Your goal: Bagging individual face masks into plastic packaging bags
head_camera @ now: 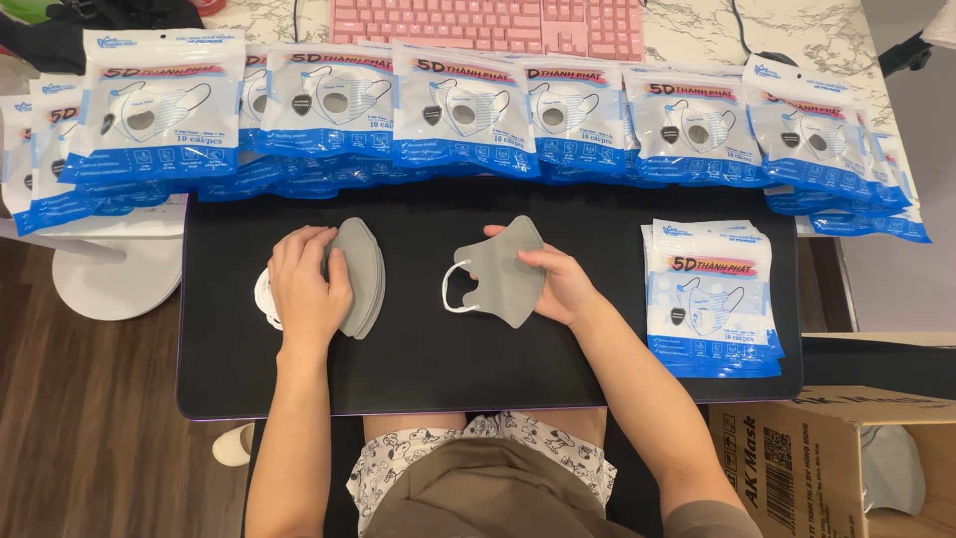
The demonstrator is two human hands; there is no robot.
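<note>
My left hand (307, 287) lies flat on a stack of grey folded face masks (362, 271) on the black desk mat (418, 369), white ear loops poking out at its left. My right hand (561, 282) holds a single grey face mask (503, 271) with white ear loops, lifted a little over the middle of the mat. The two hands are apart, with bare mat between them.
A row of blue-and-white mask packets (468, 115) lines the far edge of the mat. A smaller pile of packets (712, 299) lies at the right. A pink keyboard (488, 25) sits behind. An open cardboard box (846, 458) stands at the lower right.
</note>
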